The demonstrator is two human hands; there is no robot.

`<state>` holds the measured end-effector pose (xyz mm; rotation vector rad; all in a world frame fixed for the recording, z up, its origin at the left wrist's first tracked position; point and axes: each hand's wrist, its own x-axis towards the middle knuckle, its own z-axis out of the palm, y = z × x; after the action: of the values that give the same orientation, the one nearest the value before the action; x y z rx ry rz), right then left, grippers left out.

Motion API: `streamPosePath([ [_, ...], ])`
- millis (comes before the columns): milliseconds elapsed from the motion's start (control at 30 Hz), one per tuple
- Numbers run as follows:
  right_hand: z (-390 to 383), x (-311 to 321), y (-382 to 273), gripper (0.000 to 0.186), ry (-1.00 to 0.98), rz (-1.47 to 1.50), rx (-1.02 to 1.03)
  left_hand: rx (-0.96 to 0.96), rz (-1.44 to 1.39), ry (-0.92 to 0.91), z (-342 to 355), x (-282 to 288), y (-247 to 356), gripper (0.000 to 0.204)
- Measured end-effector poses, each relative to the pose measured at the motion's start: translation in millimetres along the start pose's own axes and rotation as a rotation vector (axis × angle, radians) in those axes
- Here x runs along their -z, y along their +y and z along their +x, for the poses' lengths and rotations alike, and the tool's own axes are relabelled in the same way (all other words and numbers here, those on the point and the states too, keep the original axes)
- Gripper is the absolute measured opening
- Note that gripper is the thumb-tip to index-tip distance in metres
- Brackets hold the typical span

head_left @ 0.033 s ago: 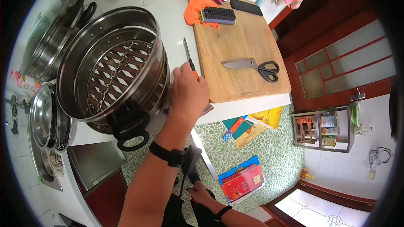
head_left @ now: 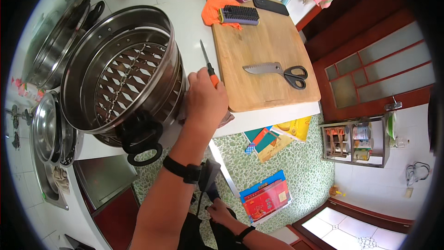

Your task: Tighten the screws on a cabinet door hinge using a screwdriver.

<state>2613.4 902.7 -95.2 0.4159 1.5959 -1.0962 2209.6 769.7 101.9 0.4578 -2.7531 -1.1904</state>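
My left hand [head_left: 206, 98] is closed around the orange and black handle of a screwdriver [head_left: 212, 75], at the counter between a steel steamer pot and a cutting board. The thin metal shaft points up and away, over the white counter. A dull brownish cloth [head_left: 226, 120] shows beneath this hand. Just left stands the large steamer pot [head_left: 162, 81], with a slatted rack [head_left: 127, 81] inside and black handles. On the wooden cutting board [head_left: 256, 46] to the right lie black-handled kitchen scissors [head_left: 277, 71]. My right hand [head_left: 222, 213] is low down by my dark trousers; its fingers are hard to make out.
A bristled brush [head_left: 239, 15], an orange cloth [head_left: 211, 11] and a black phone [head_left: 270, 6] lie on the board's far end. Steel lids [head_left: 46, 127] stand at the left by the sink. Coloured packets [head_left: 266, 199] lie on the green-patterned floor; a shelf [head_left: 354, 143] stands right.
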Motion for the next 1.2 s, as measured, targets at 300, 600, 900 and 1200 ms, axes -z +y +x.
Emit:
streamPosePath([
  [300, 32.8, -26.3, 56.0, 0.04, -0.125, -0.213, 0.18, -0.11, -0.378, -0.182, -130.5, 59.3, -38.0, 0.03],
  [600, 31.4, -23.4, -52.8, 0.037, -0.07, -0.212, -0.061, 0.534, -0.375, -0.059, -343.3, 88.5, -283.2, 0.021],
  [900, 102.8, -34.6, -112.2, 0.027, -0.054, -0.193, -0.097, 1.445, -0.645, 0.588, -352.5, 119.0, -433.6, 0.036],
  [1200, 193.8, -108.9, -197.6, 0.023, -0.194, -0.12, 0.062, 1.06, -0.568, 0.593, -382.3, 116.9, -577.7, 0.058],
])
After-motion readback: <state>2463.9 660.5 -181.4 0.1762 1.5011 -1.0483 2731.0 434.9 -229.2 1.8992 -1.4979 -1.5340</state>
